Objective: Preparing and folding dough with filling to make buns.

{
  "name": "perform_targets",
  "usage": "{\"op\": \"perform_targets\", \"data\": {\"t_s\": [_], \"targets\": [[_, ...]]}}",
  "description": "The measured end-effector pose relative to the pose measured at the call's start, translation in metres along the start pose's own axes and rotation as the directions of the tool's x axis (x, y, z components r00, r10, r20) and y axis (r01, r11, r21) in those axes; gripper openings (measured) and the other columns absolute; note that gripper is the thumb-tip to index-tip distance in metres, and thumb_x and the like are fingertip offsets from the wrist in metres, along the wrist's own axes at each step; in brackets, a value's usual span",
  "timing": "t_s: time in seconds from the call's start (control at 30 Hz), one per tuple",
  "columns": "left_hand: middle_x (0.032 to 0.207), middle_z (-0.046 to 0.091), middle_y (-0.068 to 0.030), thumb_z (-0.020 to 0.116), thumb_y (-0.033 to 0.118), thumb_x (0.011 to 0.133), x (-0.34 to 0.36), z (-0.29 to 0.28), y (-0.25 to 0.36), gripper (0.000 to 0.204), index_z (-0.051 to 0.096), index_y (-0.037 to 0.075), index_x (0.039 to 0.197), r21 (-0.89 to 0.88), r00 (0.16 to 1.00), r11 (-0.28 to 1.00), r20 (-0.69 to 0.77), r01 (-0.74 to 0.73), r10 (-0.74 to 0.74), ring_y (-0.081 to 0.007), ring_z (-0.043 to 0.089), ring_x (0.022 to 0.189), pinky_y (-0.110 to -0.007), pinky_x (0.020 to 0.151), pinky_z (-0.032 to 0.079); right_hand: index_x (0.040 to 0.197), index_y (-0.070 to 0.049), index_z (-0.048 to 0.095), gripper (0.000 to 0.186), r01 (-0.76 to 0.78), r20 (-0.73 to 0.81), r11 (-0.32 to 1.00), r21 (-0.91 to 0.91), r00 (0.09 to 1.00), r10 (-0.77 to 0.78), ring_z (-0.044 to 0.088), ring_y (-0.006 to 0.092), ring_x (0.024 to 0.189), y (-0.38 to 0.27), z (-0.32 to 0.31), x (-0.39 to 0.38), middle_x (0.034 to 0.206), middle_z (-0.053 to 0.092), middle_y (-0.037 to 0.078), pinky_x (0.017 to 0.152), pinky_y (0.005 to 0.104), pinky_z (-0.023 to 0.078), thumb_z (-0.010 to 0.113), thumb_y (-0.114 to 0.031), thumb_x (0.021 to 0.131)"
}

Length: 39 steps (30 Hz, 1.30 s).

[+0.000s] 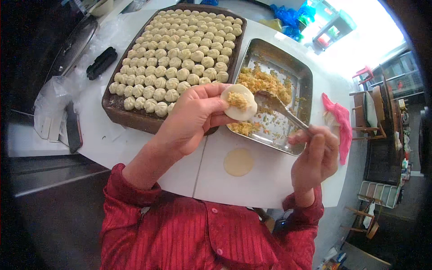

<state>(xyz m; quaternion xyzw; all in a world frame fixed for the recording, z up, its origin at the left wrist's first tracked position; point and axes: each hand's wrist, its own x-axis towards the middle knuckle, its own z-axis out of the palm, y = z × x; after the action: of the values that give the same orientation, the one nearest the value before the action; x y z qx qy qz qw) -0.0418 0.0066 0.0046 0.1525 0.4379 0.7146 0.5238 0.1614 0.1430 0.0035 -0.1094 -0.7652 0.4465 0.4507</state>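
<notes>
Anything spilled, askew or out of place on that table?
Nothing looks plainly spilled or damaged. The pink cloth lies crumpled at the right edge of the table, beside the metal tray, and clear plastic is bunched at left; both seem merely untidy.

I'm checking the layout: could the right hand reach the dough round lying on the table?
Probably yes: the dough round lies uncovered on the table, near the right hand, though that hand holds a spoon.
</notes>
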Motion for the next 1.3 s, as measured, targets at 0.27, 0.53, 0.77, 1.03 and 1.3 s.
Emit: {"op": "perform_targets", "data": {"t_s": [0.27,0.53,0.77,1.03,1.3], "targets": [[0.117,0.066,-0.0144,0.049,0.001,0.09,0.001,-0.007,0.001,0.037,0.055,-0.008,0.125,0.017,0.997,0.999,-0.061,-0.048,0.049,-0.021,0.067,0.105,-0.035,0.09,0.058,0.098,0.004,0.061,0.014,-0.222,-0.052,0.945,-0.242,0.975,0.215,0.062,0.013,0.062,-0.005,-0.011,0.009,0.076,0.065,0.009,0.06,0.0252,0.049,0.055,-0.009,0.099],[0.11,0.067,-0.0137,0.05,0.0,0.091,0.001,-0.004,0.0,0.031,0.059,-0.007,0.119,-0.03,0.997,0.998,-0.065,-0.053,0.051,-0.0187,0.068,0.098,-0.031,0.087,0.058,0.096,0.004,0.06,0.013,-0.264,-0.022,0.945,-0.195,0.964,0.265,0.063,0.0111,0.063,0.005,-0.001,0.007,0.074,0.065,0.007,0.058,0.0246,0.049,0.056,-0.008,0.098],[0.115,0.066,-0.0121,0.051,0.002,0.09,-0.002,-0.003,-0.001,0.035,0.056,-0.005,0.124,0.013,0.997,0.999,-0.061,-0.041,0.042,-0.0192,0.067,0.105,-0.034,0.093,0.057,0.099,0.002,0.061,0.018,-0.455,-0.063,0.887,0.076,0.886,0.46,0.064,0.013,0.064,0.01,-0.001,0.01,0.074,0.064,0.007,0.062,0.025,0.051,0.056,-0.015,0.101],[0.111,0.067,-0.0126,0.05,0.0,0.09,-0.003,0.0,-0.005,0.03,0.06,-0.005,0.118,-0.027,0.997,0.999,-0.065,-0.032,0.031,-0.0186,0.068,0.101,-0.032,0.089,0.057,0.097,0.0,0.06,0.02,-0.436,-0.104,0.824,0.363,0.859,0.501,0.064,0.0188,0.06,0.004,-0.009,0.018,0.071,0.063,0.01,0.059,0.0293,0.053,0.054,-0.018,0.101],[0.11,0.068,-0.0125,0.049,-0.002,0.091,-0.004,0.004,-0.009,0.029,0.061,-0.006,0.117,-0.033,1.0,0.999,0.003,0.03,-0.03,-0.0186,0.068,0.099,-0.032,0.089,0.058,0.098,0.001,0.059,0.015,0.021,-0.139,0.995,0.093,0.99,-0.008,0.067,0.0232,0.071,0.005,0.002,0.001,0.081,0.065,0.014,0.062,0.0318,0.054,0.052,-0.012,0.101]]}}
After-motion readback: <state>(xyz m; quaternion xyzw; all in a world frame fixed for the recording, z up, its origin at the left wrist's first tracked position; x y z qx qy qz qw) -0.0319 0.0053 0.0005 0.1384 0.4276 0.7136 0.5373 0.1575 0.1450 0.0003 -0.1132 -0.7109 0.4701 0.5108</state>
